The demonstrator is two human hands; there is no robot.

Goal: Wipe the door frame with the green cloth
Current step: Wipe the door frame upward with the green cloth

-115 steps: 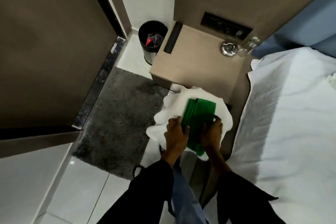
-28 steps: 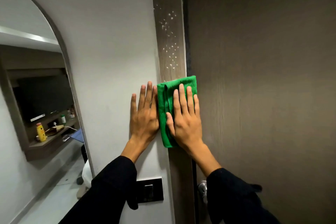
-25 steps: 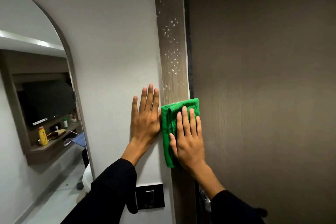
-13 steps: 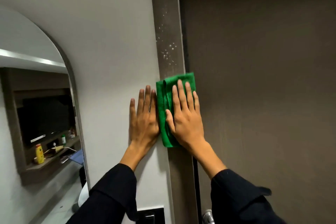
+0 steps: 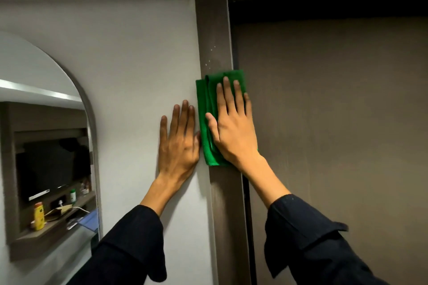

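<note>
I am mid-wipe: my right hand [image 5: 234,127] lies open and flat, pressing the folded green cloth [image 5: 208,120] against the door frame [image 5: 214,30] at centre frame. My left hand [image 5: 178,143], open-palmed, braces on the white wall [image 5: 127,65] just beside it. White specks [image 5: 209,62] sit directly above the cloth, so I judge an upward stroke comes next.

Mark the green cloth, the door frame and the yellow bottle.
green cloth [image 5: 205,109]: head view, folded left edge beside the fingers.
door frame [image 5: 213,25]: head view, bare upright above the cloth.
yellow bottle [image 5: 38,216]: head view, its body, in the mirror.
</note>
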